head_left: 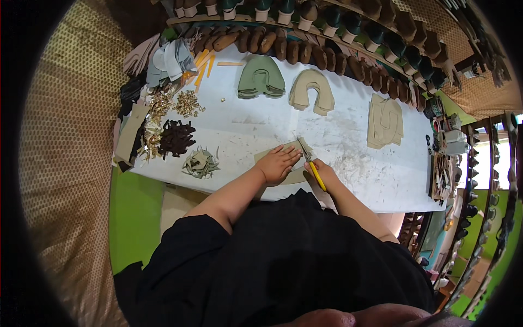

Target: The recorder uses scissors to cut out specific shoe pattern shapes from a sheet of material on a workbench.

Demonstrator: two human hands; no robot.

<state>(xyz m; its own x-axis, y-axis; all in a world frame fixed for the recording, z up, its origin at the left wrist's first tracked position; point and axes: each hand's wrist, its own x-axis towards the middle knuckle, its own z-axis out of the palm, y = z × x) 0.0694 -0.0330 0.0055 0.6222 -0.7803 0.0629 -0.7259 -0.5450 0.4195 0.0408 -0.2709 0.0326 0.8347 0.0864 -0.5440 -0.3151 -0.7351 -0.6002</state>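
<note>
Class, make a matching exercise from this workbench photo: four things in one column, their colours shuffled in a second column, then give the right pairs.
Things:
1. Cutting tool handle in the right hand
2. Stack of arched pieces at the back left
3. Pile of scraps near the left edge
4. Piece under the left hand

Colours:
A. dark brown
B. tan
C. yellow
D. green

Pairs: 1-C, 2-D, 3-A, 4-B

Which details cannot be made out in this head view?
- Flat beige cut piece: mostly hidden under the left hand.
- Yellow-handled knife: its tip is too small to tell.
- Right hand: its fingers hide the grip.
- White worktable: near edge hidden by black clothing.
</note>
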